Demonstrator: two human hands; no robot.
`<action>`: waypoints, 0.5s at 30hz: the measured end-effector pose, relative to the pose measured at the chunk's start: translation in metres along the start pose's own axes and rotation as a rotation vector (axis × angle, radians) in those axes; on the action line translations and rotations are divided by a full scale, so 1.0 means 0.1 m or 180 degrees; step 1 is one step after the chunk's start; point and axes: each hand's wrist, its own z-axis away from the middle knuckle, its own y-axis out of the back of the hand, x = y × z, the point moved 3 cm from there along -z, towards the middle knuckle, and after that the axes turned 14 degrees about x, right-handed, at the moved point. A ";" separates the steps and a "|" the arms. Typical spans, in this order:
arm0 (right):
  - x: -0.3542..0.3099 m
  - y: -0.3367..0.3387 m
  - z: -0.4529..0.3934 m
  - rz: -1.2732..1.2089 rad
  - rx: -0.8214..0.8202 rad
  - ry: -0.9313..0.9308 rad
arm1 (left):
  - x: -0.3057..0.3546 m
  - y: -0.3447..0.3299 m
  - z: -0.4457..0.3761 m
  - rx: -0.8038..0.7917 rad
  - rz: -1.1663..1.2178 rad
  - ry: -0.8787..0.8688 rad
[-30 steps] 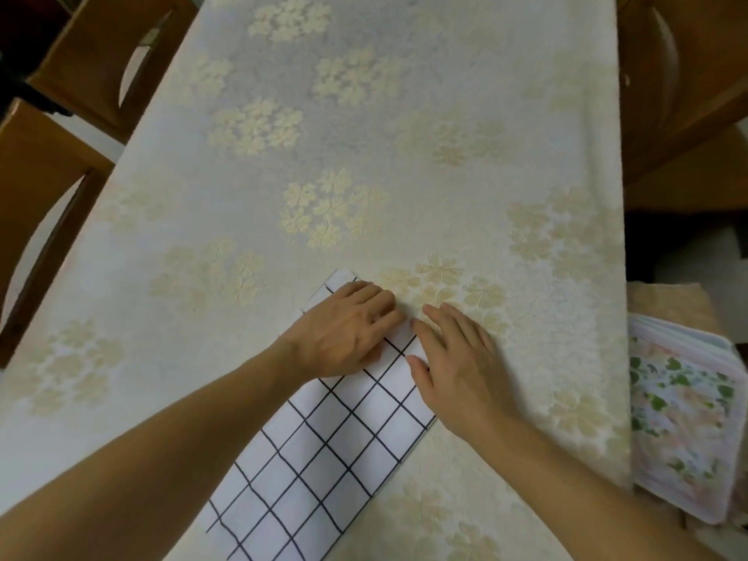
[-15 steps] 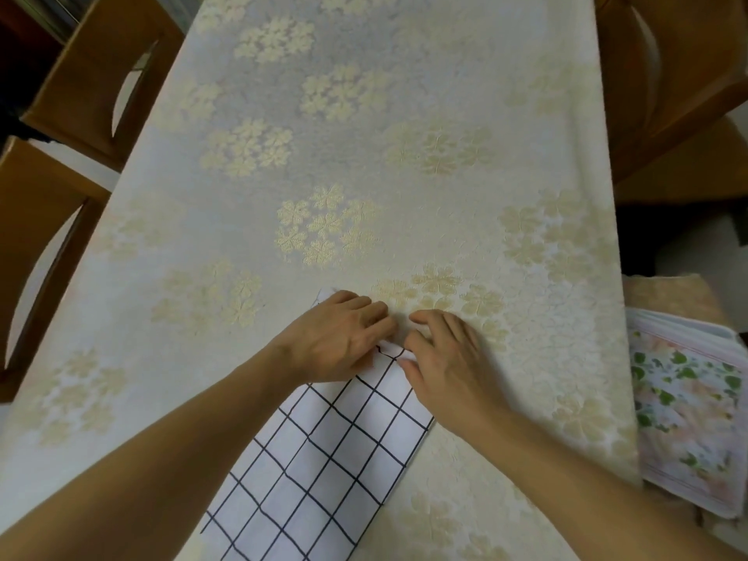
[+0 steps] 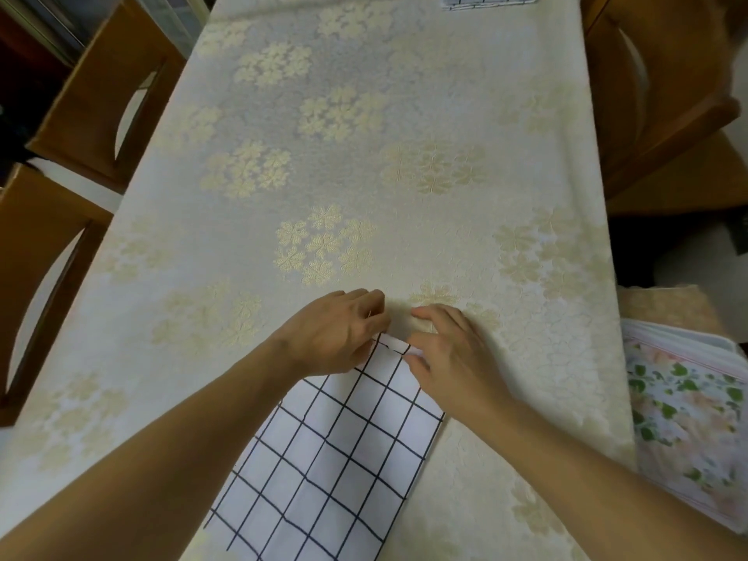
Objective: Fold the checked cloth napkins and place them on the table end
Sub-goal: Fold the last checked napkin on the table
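A white checked napkin with a black grid lies flat on the near part of the table, running at a slant toward me. My left hand covers its far left corner, fingers curled and pinching the far edge. My right hand is at the far right corner, with the thumb against the edge and the fingers reaching onto the tablecloth. A short, slightly raised strip of the far edge shows between the two hands. Folded checked napkins lie at the table's far end, cut off by the frame.
A cream tablecloth with pale flower clusters covers the long table. Wooden chairs stand along the left side and the right side. A floral cushion or pad sits off the table's right edge, near me.
The napkin's far corner, which showed beyond my left hand, is now under it as both hands gather the far edge. The view has tilted up, showing the folded napkins at the far end.
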 end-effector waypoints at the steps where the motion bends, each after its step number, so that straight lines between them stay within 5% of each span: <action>1: 0.00 0.02 -0.01 0.0093 0.0074 0.0106 | -0.02 -0.01 0.00 -0.0121 0.0039 0.0119; 6: -0.03 0.07 -0.10 0.0381 0.0318 0.0547 | -0.11 -0.06 -0.10 -0.0301 0.0112 0.0627; 15: -0.06 0.06 -0.16 0.0154 -0.0265 0.0543 | -0.14 -0.05 -0.02 -0.0190 0.0079 0.0058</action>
